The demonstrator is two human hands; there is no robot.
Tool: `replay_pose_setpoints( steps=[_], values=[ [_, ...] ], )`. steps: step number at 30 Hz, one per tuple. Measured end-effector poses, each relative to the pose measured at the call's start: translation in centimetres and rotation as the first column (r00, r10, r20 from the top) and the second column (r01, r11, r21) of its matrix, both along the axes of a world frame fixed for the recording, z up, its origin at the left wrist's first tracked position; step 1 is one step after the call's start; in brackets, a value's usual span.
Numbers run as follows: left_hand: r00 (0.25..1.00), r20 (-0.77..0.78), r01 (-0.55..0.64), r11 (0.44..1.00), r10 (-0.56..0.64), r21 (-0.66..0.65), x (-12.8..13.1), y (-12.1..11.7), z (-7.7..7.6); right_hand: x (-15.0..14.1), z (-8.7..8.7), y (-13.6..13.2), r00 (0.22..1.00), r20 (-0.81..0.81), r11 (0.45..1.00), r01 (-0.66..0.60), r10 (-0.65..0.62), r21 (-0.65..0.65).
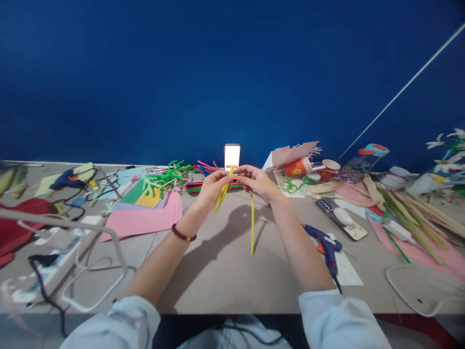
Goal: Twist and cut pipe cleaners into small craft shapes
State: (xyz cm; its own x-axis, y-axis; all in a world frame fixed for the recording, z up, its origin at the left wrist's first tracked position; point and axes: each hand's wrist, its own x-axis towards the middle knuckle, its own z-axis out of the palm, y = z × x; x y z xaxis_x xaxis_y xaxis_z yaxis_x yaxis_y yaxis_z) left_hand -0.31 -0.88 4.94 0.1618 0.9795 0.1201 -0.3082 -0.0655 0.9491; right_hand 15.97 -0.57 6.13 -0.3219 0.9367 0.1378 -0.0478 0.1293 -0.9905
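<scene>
Over the craft table (225, 286), head view: yellow pipe cleaner (252, 223) pinched by both hands, fingers together on it. One folded bunch dangles from the left hand (214, 186), while a long strand hangs nearly straight down from the right hand (256, 182), so that hand's nearer and the long axis runs toward the table. Glue gun (324, 246) lies off to the right. Can't read any brands or labels from here.
</scene>
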Motion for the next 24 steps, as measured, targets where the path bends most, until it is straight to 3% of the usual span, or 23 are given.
replay_pose_setpoints(
  steps=[6, 14, 20, 24],
  values=[
    [0.995, -0.076, -0.054, 0.992, 0.063, 0.112, -0.2, 0.3, -0.1, -0.1, 0.1, -0.3, 0.998, 0.066, 0.998, -0.002, 0.006, -0.058],
    [0.996, -0.057, -0.071, 0.995, 0.074, 0.065, -0.6, 1.5, -1.5, 0.2, 0.2, -0.4, 0.986, 0.166, 0.997, -0.009, 0.021, -0.073],
    [0.996, -0.014, -0.089, 0.996, 0.089, 0.012, -1.4, 2.6, -2.1, 1.0, 0.0, -0.2, 0.969, 0.232, 0.993, 0.060, -0.083, 0.105],
    [0.996, -0.028, -0.080, 0.997, 0.080, -0.013, -1.4, 2.7, -2.4, 1.5, -0.3, 0.1, 0.901, 0.380, 0.966, 0.132, -0.210, 0.221]
  ],
)
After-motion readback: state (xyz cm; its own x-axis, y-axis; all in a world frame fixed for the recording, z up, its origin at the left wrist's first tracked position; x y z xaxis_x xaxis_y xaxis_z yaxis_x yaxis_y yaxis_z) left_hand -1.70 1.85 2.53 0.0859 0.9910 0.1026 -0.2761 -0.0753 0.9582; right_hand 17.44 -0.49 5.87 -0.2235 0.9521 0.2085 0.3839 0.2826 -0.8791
